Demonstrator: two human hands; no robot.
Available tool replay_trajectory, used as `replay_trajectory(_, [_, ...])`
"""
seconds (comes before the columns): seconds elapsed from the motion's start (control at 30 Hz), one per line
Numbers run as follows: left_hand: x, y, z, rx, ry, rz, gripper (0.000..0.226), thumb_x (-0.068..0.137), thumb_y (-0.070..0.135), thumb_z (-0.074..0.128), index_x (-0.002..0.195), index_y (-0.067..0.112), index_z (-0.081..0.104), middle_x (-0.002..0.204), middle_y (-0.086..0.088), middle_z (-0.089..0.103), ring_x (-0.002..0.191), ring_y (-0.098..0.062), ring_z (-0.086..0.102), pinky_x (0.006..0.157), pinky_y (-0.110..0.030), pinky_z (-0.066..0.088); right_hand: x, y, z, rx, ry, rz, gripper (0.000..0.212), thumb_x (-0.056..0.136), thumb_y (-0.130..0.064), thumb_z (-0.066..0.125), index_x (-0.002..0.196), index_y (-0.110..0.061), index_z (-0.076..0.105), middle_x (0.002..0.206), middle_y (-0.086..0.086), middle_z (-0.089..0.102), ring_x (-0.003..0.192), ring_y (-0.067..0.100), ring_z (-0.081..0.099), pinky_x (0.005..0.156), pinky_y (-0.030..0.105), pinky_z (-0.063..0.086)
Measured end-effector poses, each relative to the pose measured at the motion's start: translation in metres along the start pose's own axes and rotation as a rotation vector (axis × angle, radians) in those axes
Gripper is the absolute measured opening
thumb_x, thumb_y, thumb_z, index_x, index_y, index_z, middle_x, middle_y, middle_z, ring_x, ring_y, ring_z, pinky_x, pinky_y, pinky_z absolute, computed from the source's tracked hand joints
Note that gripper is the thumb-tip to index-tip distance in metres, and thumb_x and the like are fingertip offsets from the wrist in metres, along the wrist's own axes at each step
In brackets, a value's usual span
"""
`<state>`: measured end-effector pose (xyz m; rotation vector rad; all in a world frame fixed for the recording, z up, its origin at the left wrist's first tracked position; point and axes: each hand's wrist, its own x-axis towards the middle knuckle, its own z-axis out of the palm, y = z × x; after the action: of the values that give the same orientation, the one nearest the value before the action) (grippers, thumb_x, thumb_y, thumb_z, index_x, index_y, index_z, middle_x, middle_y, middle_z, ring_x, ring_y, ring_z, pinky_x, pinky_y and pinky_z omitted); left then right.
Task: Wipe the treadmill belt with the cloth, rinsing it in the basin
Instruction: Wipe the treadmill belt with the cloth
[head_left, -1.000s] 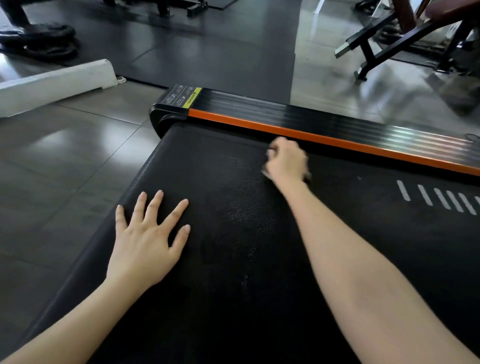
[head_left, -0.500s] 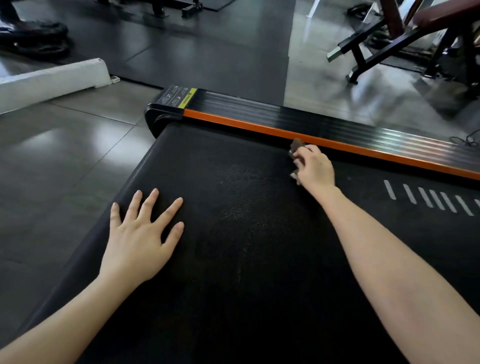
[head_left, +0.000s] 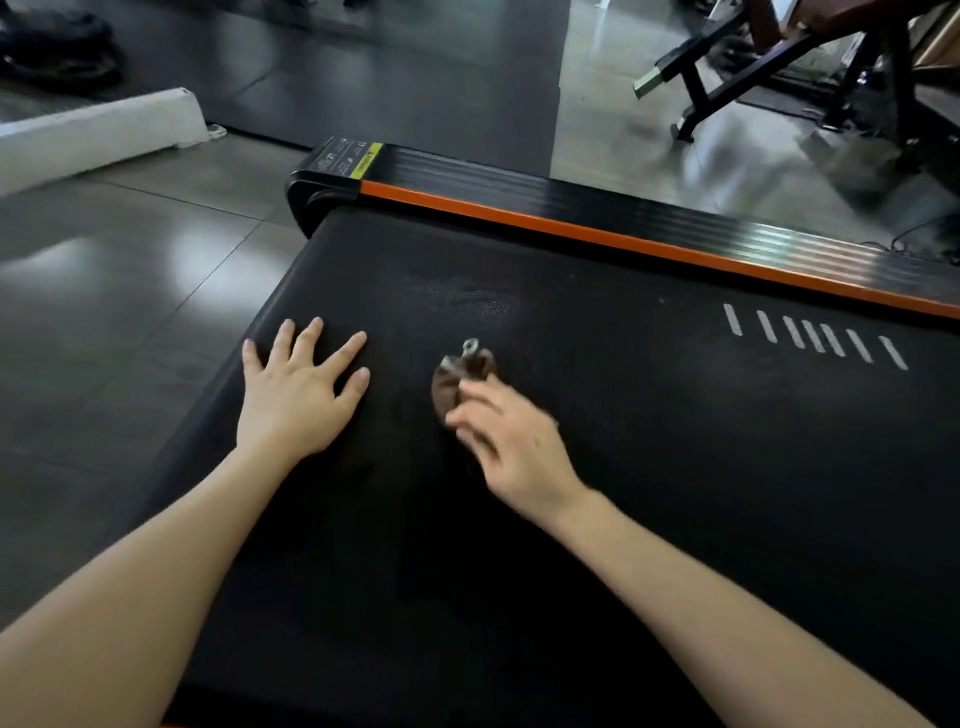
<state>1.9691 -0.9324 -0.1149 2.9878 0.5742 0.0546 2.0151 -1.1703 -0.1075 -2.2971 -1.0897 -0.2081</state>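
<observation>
- The treadmill belt (head_left: 623, 467) is black and finely textured; it fills most of the head view and runs off the near and right edges of the picture.
- The left hand (head_left: 298, 400) lies flat, palm down, on the belt close to its left edge. Its fingers are straight and spread, and it grasps nothing.
- The right hand (head_left: 514, 447) is over the middle of the belt, just right of the left hand and apart from it. It is blurred, and its fingers are curled.
- The cloth (head_left: 457, 379) is small, brown and bunched up. It is pinched at the right hand's fingertips and sticks out ahead of them, low over the belt; the blur hides whether it touches the surface.
- A greyish patch (head_left: 467, 299) shows on the belt just beyond the cloth, toward the far edge.
- White dashes (head_left: 810, 335) are printed in a row on the belt's right part, near the far edge.
- Along the far edge runs a black ribbed side rail (head_left: 623, 208) with an orange strip (head_left: 623, 241) against the belt.
- A label (head_left: 348, 156) with a yellow band sits on the rail's far-left corner.
- Around the treadmill is a glossy grey tiled floor (head_left: 130, 249), with a dark rubber mat (head_left: 415, 78) beyond the rail.
- A white block (head_left: 104, 130) lies on the floor to the far left, and a black bench frame (head_left: 753, 73) stands at the far right.
</observation>
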Motion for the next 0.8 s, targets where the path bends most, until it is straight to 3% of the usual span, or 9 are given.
replay_trajectory(0.07, [0.0, -0.001, -0.001, -0.012, -0.003, 0.002, 0.052, 0.095, 0.057, 0.018, 0.146, 0.046, 0.02, 0.158, -0.006, 0.014, 0.146, -0.028, 0.004, 0.115, -0.055, 0.001, -0.049, -0.026, -0.012, 0.034, -0.105, -0.065, 0.021, 0.088, -0.027, 0.053, 0.101, -0.021, 0.068, 0.125, 0.004, 0.061, 0.122, 0.029, 0.053, 0.105, 0.039, 0.038])
replay_trajectory(0.17, [-0.003, -0.001, -0.007, -0.033, -0.041, 0.009, 0.053, 0.096, 0.057, 0.019, 0.146, 0.044, 0.021, 0.158, -0.005, 0.014, 0.146, -0.028, 0.004, 0.116, -0.054, 0.0, -0.11, -0.055, -0.045, 0.069, -0.293, -0.023, 0.03, 0.09, -0.036, 0.05, 0.117, -0.032, 0.059, 0.137, -0.005, 0.052, 0.136, 0.018, 0.038, 0.11, 0.04, 0.034])
replay_trajectory(0.3, [-0.012, -0.006, -0.017, -0.127, -0.123, -0.006, 0.052, 0.098, 0.054, 0.023, 0.148, 0.038, 0.024, 0.159, -0.002, 0.012, 0.146, -0.024, 0.002, 0.118, -0.046, -0.001, -0.138, -0.065, -0.099, 0.085, -0.576, 0.043, 0.062, 0.085, -0.049, 0.051, 0.141, -0.052, 0.023, 0.151, -0.026, 0.02, 0.14, -0.007, 0.01, 0.118, 0.032, 0.015])
replay_trajectory(0.4, [-0.025, -0.006, -0.027, -0.138, -0.207, 0.012, 0.054, 0.098, 0.054, 0.025, 0.148, 0.035, 0.025, 0.159, -0.002, 0.011, 0.146, -0.025, 0.004, 0.118, -0.044, 0.002, -0.147, -0.055, -0.124, 0.018, -0.59, -0.082, 0.072, 0.083, -0.052, 0.051, 0.144, -0.052, 0.013, 0.156, -0.022, 0.004, 0.142, -0.003, 0.001, 0.119, 0.038, 0.004])
replay_trajectory(0.53, [-0.04, -0.005, -0.041, -0.181, -0.22, 0.022, 0.051, 0.098, 0.052, 0.026, 0.144, 0.031, 0.035, 0.157, -0.005, 0.021, 0.145, -0.025, 0.013, 0.116, -0.038, 0.01, -0.148, -0.035, -0.096, 0.008, -0.642, -0.181, 0.075, 0.085, -0.055, 0.053, 0.143, -0.055, 0.005, 0.158, -0.014, 0.004, 0.144, 0.005, -0.006, 0.118, 0.048, 0.001])
replay_trajectory(0.63, [-0.052, -0.003, -0.047, -0.198, -0.142, 0.021, 0.047, 0.1, 0.046, 0.028, 0.14, 0.026, 0.044, 0.151, -0.01, 0.034, 0.142, -0.023, 0.023, 0.112, -0.032, 0.018, -0.137, -0.034, -0.065, 0.013, -0.557, -0.248, 0.066, 0.087, -0.054, 0.048, 0.143, -0.05, 0.013, 0.157, -0.006, 0.014, 0.146, 0.011, 0.0, 0.117, 0.052, 0.003])
replay_trajectory(0.8, [-0.067, -0.021, -0.062, -0.2, -0.044, -0.027, 0.045, 0.101, 0.043, 0.029, 0.138, 0.026, 0.048, 0.146, -0.006, 0.042, 0.137, -0.026, 0.032, 0.108, -0.037, 0.027, -0.09, -0.067, -0.008, 0.07, -0.462, -0.399, 0.052, 0.089, -0.051, 0.041, 0.138, -0.033, 0.04, 0.151, 0.012, 0.031, 0.145, 0.022, 0.01, 0.116, 0.05, 0.01])
